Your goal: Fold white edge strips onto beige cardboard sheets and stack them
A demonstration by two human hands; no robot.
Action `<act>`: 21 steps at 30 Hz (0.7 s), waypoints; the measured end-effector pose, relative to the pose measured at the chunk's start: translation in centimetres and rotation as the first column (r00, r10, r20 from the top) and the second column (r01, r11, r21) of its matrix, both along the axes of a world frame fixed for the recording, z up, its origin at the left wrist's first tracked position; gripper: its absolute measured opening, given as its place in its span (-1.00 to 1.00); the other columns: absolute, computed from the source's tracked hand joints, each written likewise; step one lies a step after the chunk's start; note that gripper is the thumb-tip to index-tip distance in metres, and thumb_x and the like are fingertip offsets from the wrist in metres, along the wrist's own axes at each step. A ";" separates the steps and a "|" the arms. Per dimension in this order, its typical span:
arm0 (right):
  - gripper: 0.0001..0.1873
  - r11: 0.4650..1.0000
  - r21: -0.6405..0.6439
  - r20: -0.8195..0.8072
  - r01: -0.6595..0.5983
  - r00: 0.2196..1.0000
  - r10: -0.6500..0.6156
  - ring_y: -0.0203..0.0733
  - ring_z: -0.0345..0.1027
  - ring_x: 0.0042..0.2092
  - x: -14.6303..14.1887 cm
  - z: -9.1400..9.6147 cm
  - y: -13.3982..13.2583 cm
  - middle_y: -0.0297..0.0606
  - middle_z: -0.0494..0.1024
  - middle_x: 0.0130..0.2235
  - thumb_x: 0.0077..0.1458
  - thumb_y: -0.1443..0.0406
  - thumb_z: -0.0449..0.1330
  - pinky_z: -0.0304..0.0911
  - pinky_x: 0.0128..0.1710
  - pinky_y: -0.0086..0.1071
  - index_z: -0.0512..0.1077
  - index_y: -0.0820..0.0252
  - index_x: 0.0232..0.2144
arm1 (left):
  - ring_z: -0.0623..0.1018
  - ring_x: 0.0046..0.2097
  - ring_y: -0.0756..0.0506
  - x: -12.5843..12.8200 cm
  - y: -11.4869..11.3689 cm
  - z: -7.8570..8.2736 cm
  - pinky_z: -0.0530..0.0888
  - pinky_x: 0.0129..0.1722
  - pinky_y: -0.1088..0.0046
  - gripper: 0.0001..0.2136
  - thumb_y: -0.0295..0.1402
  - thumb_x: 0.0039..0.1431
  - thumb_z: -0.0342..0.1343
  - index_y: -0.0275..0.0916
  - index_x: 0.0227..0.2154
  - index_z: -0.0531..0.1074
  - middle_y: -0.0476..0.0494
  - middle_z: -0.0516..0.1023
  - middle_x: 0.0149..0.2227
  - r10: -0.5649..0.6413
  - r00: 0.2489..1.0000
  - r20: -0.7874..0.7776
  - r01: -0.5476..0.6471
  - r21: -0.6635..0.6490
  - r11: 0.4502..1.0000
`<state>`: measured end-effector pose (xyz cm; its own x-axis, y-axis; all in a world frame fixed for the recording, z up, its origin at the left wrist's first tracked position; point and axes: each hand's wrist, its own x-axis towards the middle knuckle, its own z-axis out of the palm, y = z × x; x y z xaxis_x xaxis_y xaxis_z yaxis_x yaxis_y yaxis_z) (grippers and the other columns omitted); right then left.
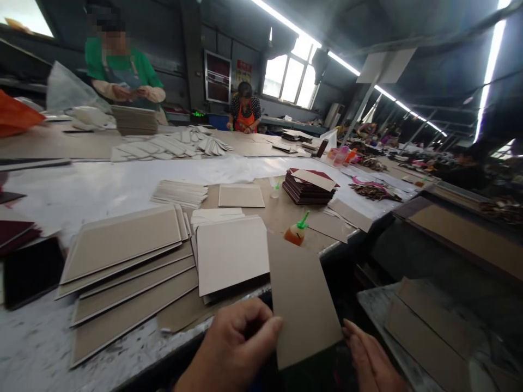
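Partly cropped right hand [370, 356], brown board [304, 305]; underside hidden

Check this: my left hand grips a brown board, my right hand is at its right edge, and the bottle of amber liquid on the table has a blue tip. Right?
Not quite: the head view shows the bottle with a green tip, not blue. Your left hand does grip the brown board, with your right hand at its right edge.
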<state>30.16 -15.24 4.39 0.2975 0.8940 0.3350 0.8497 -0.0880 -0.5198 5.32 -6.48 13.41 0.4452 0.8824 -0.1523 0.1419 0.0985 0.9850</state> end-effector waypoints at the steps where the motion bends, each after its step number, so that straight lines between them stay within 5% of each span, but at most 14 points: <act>1: -0.60 0.997 -0.072 -0.102 -0.015 0.995 0.007 -0.18 0.42 -0.18 -0.4 0.2 1.2 -0.17 0.52 -0.19 0.14 0.10 -0.12 0.37 -0.29 -0.41 0.38 0.15 -0.16 | 0.19 -0.57 0.07 -0.8 0.3 0.3 0.14 -0.58 0.56 -0.71 -0.14 -0.04 0.03 -0.26 -0.65 0.27 0.05 0.22 -0.65 0.049 0.999 0.016 -0.049 -0.035 0.998; 6: -0.53 0.993 -0.121 -0.287 0.014 0.957 -0.048 -0.11 0.33 -0.09 -3.5 1.1 7.6 -0.10 0.46 -0.13 0.07 0.04 -0.07 0.27 -0.15 -0.29 0.37 0.22 -0.14 | 0.19 -0.60 0.08 -4.3 2.0 0.3 0.15 -0.60 0.58 -0.69 -0.10 -0.10 0.11 -0.26 -0.66 0.31 0.06 0.22 -0.69 0.271 0.963 0.002 -0.270 -0.073 0.960; 11: -0.60 0.936 -0.232 -0.529 -0.265 0.842 0.107 -0.28 0.27 -0.42 -5.0 3.0 13.3 -0.29 0.44 -0.42 0.05 0.05 -0.07 0.20 -0.47 -0.46 0.39 0.22 -0.39 | 0.26 -0.58 0.04 -7.6 4.3 -0.6 0.22 -0.59 0.56 -0.70 -0.11 -0.08 0.13 -0.25 -0.64 0.35 0.02 0.28 -0.67 0.354 0.935 0.004 -0.354 0.002 0.935; 15: -0.68 0.935 -0.168 -0.649 -0.313 0.749 0.134 -0.39 0.09 -0.53 -5.5 4.2 17.4 -0.43 0.27 -0.55 0.00 0.07 0.01 0.06 -0.56 -0.52 0.30 0.21 -0.50 | 0.29 -0.55 0.03 -8.7 6.3 -1.5 0.24 -0.55 0.53 -0.69 -0.08 -0.09 0.12 -0.26 -0.60 0.36 0.01 0.32 -0.64 0.444 0.896 -0.007 -0.443 0.052 0.895; 21: -0.72 0.907 -0.267 -0.348 -0.326 0.910 0.225 -0.32 0.16 -0.46 -4.8 2.3 20.9 -0.40 0.27 -0.56 -0.03 0.11 0.01 0.07 -0.45 -0.45 0.24 0.20 -0.57 | 0.26 -0.57 0.03 -7.8 7.8 -4.9 0.21 -0.53 0.55 -0.63 -0.02 -0.09 0.03 -0.25 -0.68 0.31 0.05 0.27 -0.68 0.461 0.834 -0.302 -0.438 0.145 0.887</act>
